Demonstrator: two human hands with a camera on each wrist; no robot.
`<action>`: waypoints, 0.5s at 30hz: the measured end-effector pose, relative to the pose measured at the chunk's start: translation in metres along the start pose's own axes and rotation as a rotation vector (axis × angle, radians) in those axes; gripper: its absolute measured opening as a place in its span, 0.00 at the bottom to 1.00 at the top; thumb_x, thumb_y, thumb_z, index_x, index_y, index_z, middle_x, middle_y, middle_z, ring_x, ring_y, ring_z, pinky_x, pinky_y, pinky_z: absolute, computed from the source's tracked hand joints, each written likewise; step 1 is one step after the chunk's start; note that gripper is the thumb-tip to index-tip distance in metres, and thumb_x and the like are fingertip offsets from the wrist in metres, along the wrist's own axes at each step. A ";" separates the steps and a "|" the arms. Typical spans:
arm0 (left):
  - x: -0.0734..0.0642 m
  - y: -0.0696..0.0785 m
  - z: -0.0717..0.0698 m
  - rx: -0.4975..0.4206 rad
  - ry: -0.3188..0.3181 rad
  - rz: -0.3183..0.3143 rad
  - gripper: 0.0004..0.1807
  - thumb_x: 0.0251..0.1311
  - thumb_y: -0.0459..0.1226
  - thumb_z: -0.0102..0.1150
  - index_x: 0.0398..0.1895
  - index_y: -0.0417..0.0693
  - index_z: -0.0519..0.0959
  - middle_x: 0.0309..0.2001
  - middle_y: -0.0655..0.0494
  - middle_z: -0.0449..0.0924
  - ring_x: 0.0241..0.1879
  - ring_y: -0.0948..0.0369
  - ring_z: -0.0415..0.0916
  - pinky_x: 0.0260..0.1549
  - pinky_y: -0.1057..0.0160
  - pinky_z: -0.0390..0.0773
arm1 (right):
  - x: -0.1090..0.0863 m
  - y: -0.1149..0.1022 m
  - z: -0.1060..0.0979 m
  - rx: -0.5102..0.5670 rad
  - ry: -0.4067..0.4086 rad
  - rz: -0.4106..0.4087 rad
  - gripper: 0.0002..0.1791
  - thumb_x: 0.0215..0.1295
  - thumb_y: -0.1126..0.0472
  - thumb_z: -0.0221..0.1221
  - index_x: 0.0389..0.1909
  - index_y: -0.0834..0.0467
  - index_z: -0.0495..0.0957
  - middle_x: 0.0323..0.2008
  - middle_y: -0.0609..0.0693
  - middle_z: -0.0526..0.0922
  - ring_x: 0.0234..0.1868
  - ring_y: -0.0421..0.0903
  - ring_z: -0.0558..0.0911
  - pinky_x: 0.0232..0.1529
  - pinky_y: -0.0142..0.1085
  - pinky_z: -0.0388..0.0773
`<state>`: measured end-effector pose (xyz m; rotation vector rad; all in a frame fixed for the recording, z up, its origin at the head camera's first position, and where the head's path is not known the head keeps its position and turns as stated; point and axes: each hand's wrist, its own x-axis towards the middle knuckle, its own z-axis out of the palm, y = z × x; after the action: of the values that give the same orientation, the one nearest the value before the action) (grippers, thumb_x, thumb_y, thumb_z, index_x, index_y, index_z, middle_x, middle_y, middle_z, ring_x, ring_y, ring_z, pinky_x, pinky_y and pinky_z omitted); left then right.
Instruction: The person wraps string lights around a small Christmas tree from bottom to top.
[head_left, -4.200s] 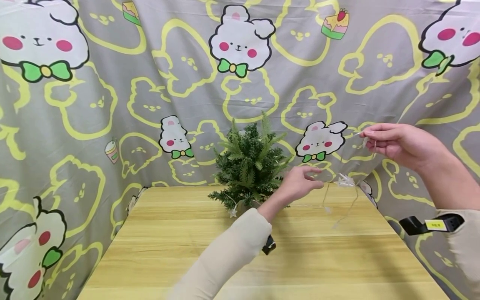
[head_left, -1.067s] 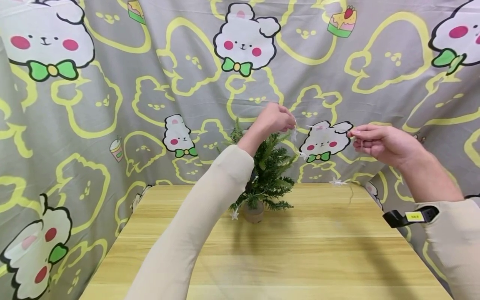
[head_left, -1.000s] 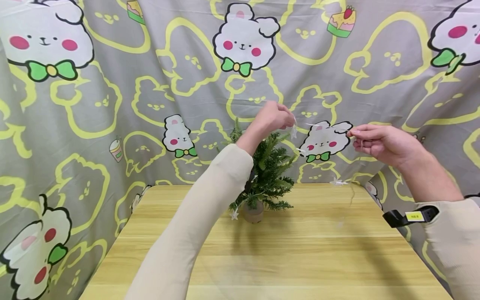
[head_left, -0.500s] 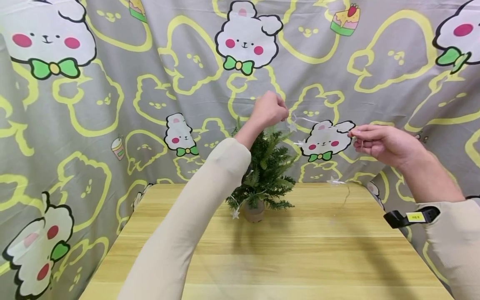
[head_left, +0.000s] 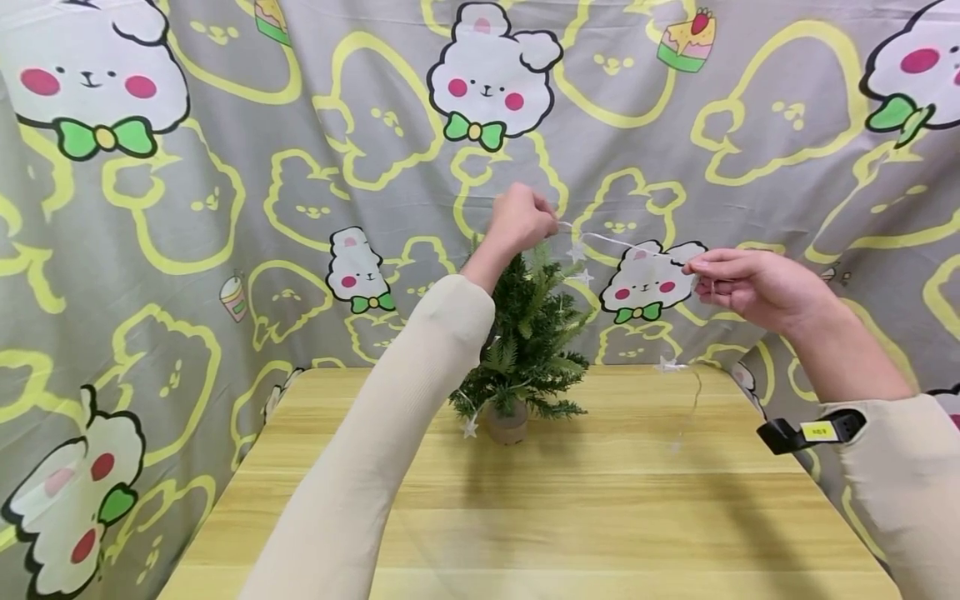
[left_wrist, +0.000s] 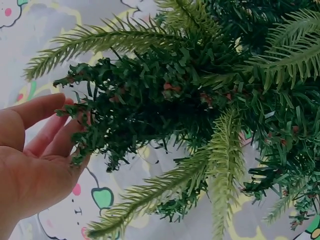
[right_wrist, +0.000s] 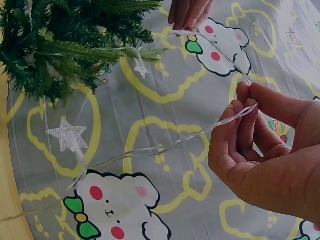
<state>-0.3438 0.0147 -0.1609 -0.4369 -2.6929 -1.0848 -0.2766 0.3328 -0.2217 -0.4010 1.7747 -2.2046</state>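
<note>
A small artificial Christmas tree [head_left: 536, 350] stands on the table in the head view. My left hand [head_left: 521, 218] is above its top, pinching the clear wire of a star string light [head_left: 617, 242]. In the left wrist view, green branches cover the fingertips of the left hand [left_wrist: 40, 150]. To the right of the tree, my right hand [head_left: 768, 287] pinches the same wire between thumb and fingers, and the stretch between the hands sags slightly. A clear star [right_wrist: 67, 135] dangles from the wire in the right wrist view; another star [head_left: 469, 428] hangs low on the tree's left side.
The tree's round base [head_left: 507, 423] rests on the wooden table [head_left: 600, 517]. A patterned curtain [head_left: 405, 183] closes off the back and sides. Loose wire with a star [head_left: 667, 364] trails down at the back right, over the table.
My left hand has risen from beside the tree to above its top, then shifted left, drawing the wire along. My right hand has moved somewhat left, still pinching the wire.
</note>
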 end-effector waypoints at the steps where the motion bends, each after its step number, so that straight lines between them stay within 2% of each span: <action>1: 0.000 -0.001 0.000 0.006 0.003 0.001 0.10 0.60 0.31 0.59 0.31 0.49 0.89 0.39 0.58 0.89 0.39 0.60 0.72 0.33 0.67 0.69 | 0.001 0.000 0.001 -0.004 0.004 0.001 0.17 0.78 0.71 0.46 0.42 0.60 0.85 0.40 0.49 0.83 0.37 0.44 0.82 0.42 0.32 0.82; 4: 0.002 -0.005 -0.001 0.018 -0.009 -0.001 0.12 0.57 0.30 0.57 0.21 0.48 0.85 0.29 0.58 0.85 0.33 0.60 0.70 0.30 0.67 0.67 | 0.002 0.001 0.004 -0.015 0.011 0.009 0.17 0.78 0.70 0.47 0.42 0.60 0.85 0.40 0.48 0.83 0.37 0.43 0.81 0.42 0.32 0.82; 8: 0.004 -0.011 -0.003 0.079 -0.066 -0.023 0.15 0.56 0.30 0.57 0.12 0.49 0.77 0.20 0.62 0.79 0.23 0.62 0.65 0.25 0.68 0.64 | 0.003 0.001 0.008 -0.054 0.008 0.020 0.16 0.78 0.69 0.48 0.42 0.58 0.85 0.41 0.47 0.82 0.37 0.42 0.81 0.42 0.32 0.82; 12: 0.005 -0.015 -0.005 0.125 -0.119 -0.029 0.15 0.54 0.30 0.56 0.11 0.47 0.75 0.17 0.57 0.80 0.17 0.61 0.60 0.21 0.67 0.59 | 0.005 0.001 0.012 -0.087 0.019 0.023 0.16 0.78 0.69 0.48 0.42 0.57 0.85 0.38 0.47 0.81 0.36 0.42 0.81 0.41 0.31 0.82; 13: 0.005 -0.016 -0.006 0.125 -0.124 -0.027 0.15 0.53 0.30 0.56 0.10 0.48 0.74 0.19 0.55 0.82 0.17 0.62 0.60 0.21 0.67 0.59 | 0.005 0.001 0.012 -0.079 0.020 0.024 0.16 0.78 0.69 0.47 0.42 0.58 0.85 0.38 0.48 0.81 0.35 0.42 0.81 0.41 0.32 0.82; 15: 0.003 -0.016 -0.007 0.120 -0.129 -0.025 0.16 0.53 0.30 0.56 0.09 0.48 0.71 0.15 0.55 0.77 0.16 0.61 0.57 0.21 0.67 0.59 | 0.005 0.001 0.014 -0.075 0.032 0.026 0.16 0.78 0.69 0.47 0.42 0.58 0.85 0.38 0.48 0.81 0.35 0.42 0.81 0.41 0.32 0.82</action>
<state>-0.3521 -0.0011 -0.1652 -0.4682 -2.8645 -0.9249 -0.2762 0.3184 -0.2194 -0.3583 1.8736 -2.1431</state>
